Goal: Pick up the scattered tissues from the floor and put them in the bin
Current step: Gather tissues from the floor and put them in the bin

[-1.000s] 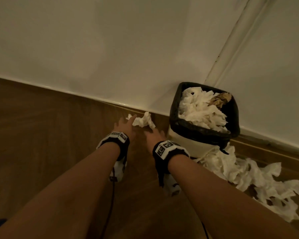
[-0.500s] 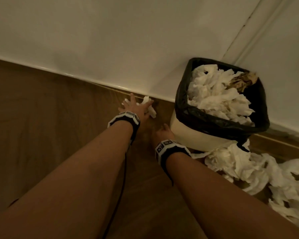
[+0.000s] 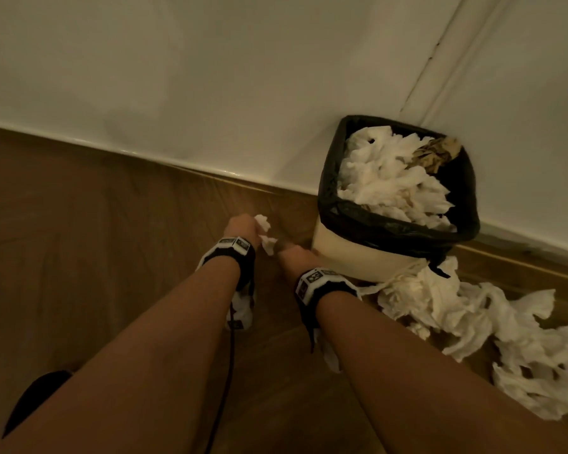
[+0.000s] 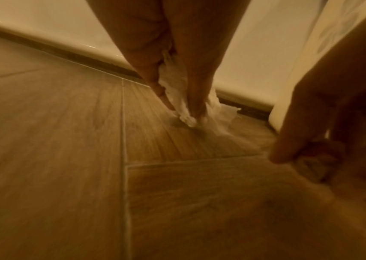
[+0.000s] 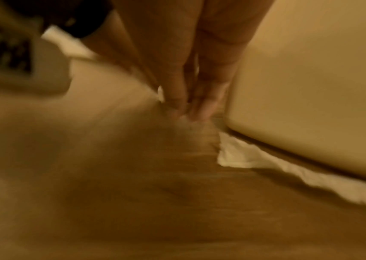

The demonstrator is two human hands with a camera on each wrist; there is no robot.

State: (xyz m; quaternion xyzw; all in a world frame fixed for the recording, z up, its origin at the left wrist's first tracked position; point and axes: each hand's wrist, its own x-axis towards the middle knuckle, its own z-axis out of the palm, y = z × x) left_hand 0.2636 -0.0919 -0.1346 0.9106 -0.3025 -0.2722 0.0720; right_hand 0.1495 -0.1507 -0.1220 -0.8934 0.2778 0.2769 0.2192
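My left hand (image 3: 243,227) has its fingers (image 4: 196,91) and thumb pinched together on a crumpled white tissue (image 3: 265,236), which hangs down from the grip just above the wood floor (image 3: 95,257), near the skirting. My right hand (image 3: 292,255) is low beside it, just left of the bin's (image 3: 358,257) cream wall; its fingers (image 5: 202,98) point down close together, but the blur means I cannot tell whether they hold anything. Over to the bin: cream body, black liner (image 3: 328,178) folded over the rim, standing against the white wall (image 3: 210,77). Inside, it's heaped nearly to the rim with white tissues (image 3: 394,178), with one brownish wad (image 3: 435,154) at the far right corner. On the floor to the bin's near right, a big pile (image 3: 473,316) of torn, crumpled white tissue sprawls away to the right, touching the bin's base.
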